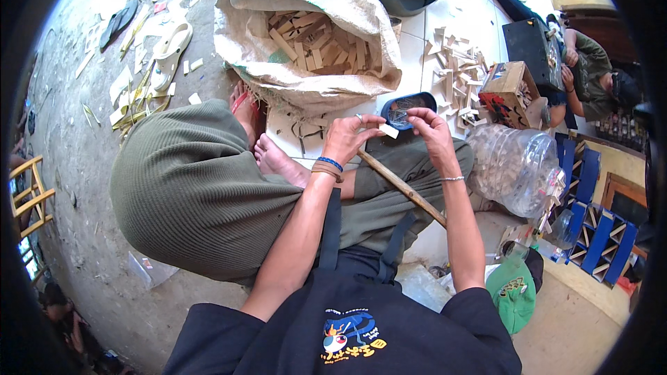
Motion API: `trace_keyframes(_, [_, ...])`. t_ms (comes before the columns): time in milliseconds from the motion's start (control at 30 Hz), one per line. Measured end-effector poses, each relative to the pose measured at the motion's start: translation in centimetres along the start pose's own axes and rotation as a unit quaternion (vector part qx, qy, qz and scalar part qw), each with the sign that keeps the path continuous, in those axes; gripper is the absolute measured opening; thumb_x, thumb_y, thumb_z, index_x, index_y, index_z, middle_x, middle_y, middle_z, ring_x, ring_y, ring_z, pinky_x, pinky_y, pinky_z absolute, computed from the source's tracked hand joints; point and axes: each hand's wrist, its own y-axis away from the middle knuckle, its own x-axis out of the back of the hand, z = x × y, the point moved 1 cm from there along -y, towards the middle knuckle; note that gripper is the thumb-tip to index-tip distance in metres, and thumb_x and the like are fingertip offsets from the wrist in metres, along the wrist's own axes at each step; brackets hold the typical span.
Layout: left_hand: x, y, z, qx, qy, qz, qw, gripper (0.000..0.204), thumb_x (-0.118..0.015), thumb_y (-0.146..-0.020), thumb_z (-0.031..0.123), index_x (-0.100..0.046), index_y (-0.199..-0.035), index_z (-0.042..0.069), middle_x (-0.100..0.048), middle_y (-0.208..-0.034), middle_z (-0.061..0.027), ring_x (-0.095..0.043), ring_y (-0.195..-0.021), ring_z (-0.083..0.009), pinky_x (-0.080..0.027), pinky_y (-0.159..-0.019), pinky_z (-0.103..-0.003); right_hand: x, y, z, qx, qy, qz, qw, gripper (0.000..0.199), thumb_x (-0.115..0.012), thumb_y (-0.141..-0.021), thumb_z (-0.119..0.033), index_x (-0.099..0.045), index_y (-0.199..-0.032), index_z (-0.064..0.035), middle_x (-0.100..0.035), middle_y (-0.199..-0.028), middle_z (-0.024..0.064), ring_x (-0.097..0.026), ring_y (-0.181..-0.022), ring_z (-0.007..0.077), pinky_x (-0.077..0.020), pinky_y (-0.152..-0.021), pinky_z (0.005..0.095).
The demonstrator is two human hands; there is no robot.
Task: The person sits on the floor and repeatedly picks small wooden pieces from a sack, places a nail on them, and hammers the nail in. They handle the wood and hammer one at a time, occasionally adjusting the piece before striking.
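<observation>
Between the thumb and fingers of my left hand (347, 140) is a small pale wood piece (389, 130), its free end pointing right. My right hand (433, 137) is just to the right of it, thumb and fingers pinched together; whatever they hold is too small to make out. Right behind both hands sits a dark blue tub (435, 101) with thin metal pieces that look like nails (401, 112). A wooden handle (403, 185) lies slantwise across my lap below the hands; its far end is by a dark block, partly hidden.
Ahead stands a white woven sack (243, 35) full of wood pieces (326, 45). More wood pieces (455, 69) are heaped on the tiles, beside a cardboard box (511, 87). A big clear plastic bottle (517, 170) lies at right. Another person (590, 69) sits at far right.
</observation>
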Motion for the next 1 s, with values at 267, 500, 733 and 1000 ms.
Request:
trace_keyframes(267, [0.1, 0.0, -0.2, -0.034, 0.012, 0.012, 0.999, 0.028, -0.082, -0.089, 0.023, -0.080, -0.116, 0.013, -0.079, -0.089, -0.0103, -0.070, -0.077, -0.0093, -0.056, -0.073, -0.030, -4.3, 2.4, -0.6, 0.015, -0.035, -0.047, 0.998, 0.026, -0.072, -0.099, -0.009, -0.071, -0.122, 0.0023, -0.075, -0.107, 0.0053, -0.068, -0.096, 0.0073, -0.0550, -0.085, 0.0210])
trace_keyframes(500, [0.1, -0.3, -0.3, 0.009, -0.009, -0.007, 1.000, 0.029, -0.080, -0.089, 0.028, -0.079, -0.116, 0.018, -0.076, -0.093, -0.0170, -0.074, -0.087, -0.0351, -0.057, -0.077, -0.038, -5.9, 2.6, 0.4, 0.094, -0.003, 0.031, 0.995, 0.023, -0.064, -0.103, -0.009, -0.070, -0.121, 0.0047, -0.075, -0.107, 0.0068, -0.069, -0.095, 0.0104, -0.0560, -0.087, 0.0248])
trace_keyframes(733, [-0.1, -0.4, -0.5, -0.036, 0.024, 0.001, 0.999, 0.029, -0.080, -0.090, 0.026, -0.078, -0.117, 0.015, -0.077, -0.095, -0.0163, -0.075, -0.089, -0.0293, -0.057, -0.077, -0.037, -6.7, 3.3, -0.6, 0.238, 0.267, 0.108, 0.928, 0.015, -0.068, -0.099, -0.011, -0.073, -0.110, -0.0020, -0.070, -0.100, 0.0127, -0.070, -0.089, 0.0272, -0.0547, -0.080, 0.0358])
trace_keyframes(1000, [0.0, -0.3, -0.3, -0.029, 0.000, -0.001, 1.000, 0.028, -0.079, -0.091, 0.022, -0.078, -0.116, 0.011, -0.079, -0.094, -0.0130, -0.076, -0.084, -0.0172, -0.056, -0.075, -0.032, -6.9, 3.4, -0.8, 0.335, 0.400, 0.141, 0.842, 0.010, -0.068, -0.098, -0.011, -0.071, -0.105, -0.0043, -0.068, -0.101, 0.0120, -0.068, -0.090, 0.0322, -0.0531, -0.077, 0.0413])
